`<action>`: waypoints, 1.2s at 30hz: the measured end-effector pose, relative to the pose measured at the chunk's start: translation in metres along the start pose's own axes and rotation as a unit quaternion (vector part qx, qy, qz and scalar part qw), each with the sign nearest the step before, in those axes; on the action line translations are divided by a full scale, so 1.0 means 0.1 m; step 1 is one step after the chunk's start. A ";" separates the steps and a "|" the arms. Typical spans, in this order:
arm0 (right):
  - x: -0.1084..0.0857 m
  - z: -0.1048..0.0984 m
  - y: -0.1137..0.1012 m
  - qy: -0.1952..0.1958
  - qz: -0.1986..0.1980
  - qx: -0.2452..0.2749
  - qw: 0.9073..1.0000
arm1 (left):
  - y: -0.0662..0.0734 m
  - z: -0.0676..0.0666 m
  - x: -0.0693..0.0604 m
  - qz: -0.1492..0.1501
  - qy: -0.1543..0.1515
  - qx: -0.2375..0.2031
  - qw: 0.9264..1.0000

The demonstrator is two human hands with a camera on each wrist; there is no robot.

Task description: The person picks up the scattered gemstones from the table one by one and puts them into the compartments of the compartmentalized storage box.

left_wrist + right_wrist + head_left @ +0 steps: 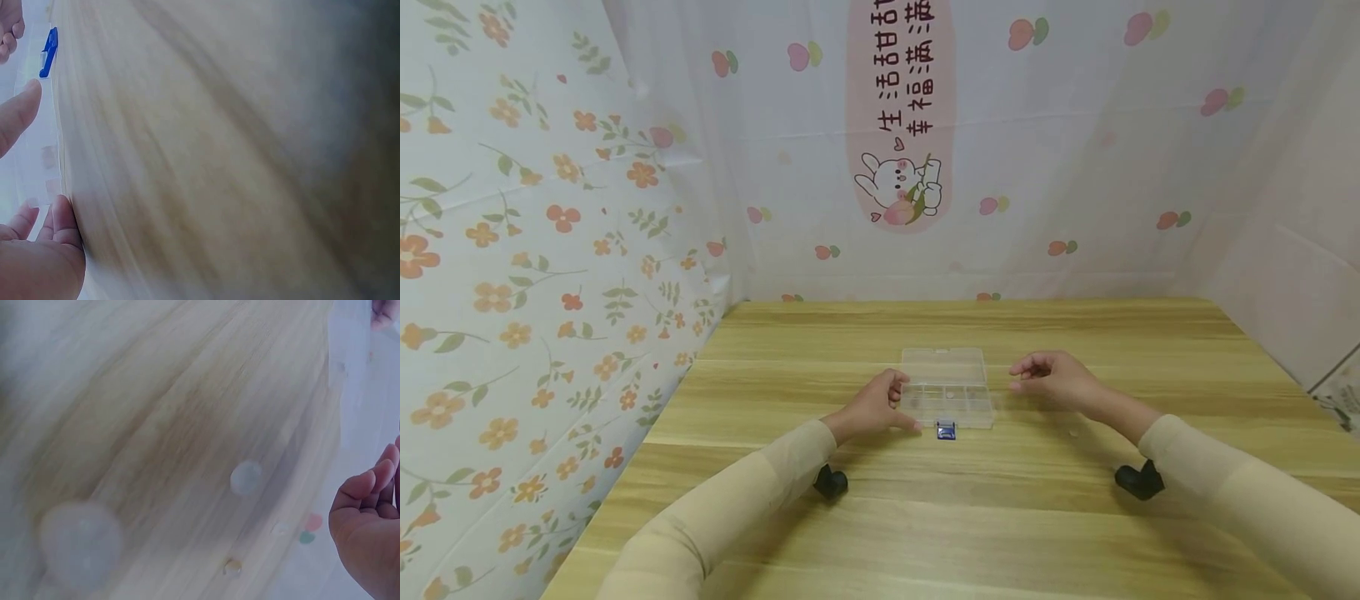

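Observation:
A clear plastic compartment box (925, 414) lies on the table with its lid (943, 365) folded back, away from the person. A blue latch (946, 431) hangs at its front edge. My left hand (874, 406) holds the box's left end, the thumb at the front and the fingers round the back of that end. To the right, apart from the box, my right hand (1060, 383) hovers with loosely bent fingers; a gap shows between thumb and forefinger, and I see nothing held. Small pale pieces seem to lie in some compartments, too faint to name.
Several small translucent round pieces lie on the wooden table (880, 517) near the right hand, including a whitish disc (245, 477) and a yellowish one (232, 568). A large pale round shape (81, 547) is blurred. Patterned cloth (790, 167) hangs behind the table.

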State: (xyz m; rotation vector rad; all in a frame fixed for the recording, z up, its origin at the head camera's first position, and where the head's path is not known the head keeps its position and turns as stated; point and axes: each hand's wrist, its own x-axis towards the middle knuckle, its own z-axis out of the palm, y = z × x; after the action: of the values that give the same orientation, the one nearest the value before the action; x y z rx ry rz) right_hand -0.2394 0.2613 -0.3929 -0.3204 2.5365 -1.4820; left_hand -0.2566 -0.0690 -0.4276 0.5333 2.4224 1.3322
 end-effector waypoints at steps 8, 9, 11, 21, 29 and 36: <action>-0.13 -0.13 0.04 -0.003 0.003 -0.014 1.000 | -0.03 0.00 0.02 -0.001 0.002 0.006 1.000; -0.15 -0.15 0.05 -0.002 0.002 -0.016 1.000 | -0.03 0.00 0.02 -0.001 0.002 0.005 1.000; -0.19 -0.18 0.07 -0.004 0.001 -0.014 1.000 | -0.03 0.00 0.02 -0.001 0.002 0.004 1.000; -0.37 -0.39 0.25 -0.029 0.007 0.001 1.000 | -0.04 0.00 0.02 0.006 -0.001 -0.004 1.000; -0.55 -0.57 0.42 -0.103 -0.007 0.025 0.994 | -0.03 0.00 0.01 0.002 -0.003 -0.007 1.000; -0.68 -0.72 0.56 -0.173 -0.024 0.029 0.984 | -0.02 -0.01 0.00 -0.004 -0.002 -0.001 1.000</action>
State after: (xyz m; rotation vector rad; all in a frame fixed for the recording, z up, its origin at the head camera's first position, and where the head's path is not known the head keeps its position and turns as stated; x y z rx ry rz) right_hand -0.1988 0.3665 -0.4034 -0.5793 2.2229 -1.3737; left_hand -0.2574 -0.0705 -0.4289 0.5252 2.4169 1.3283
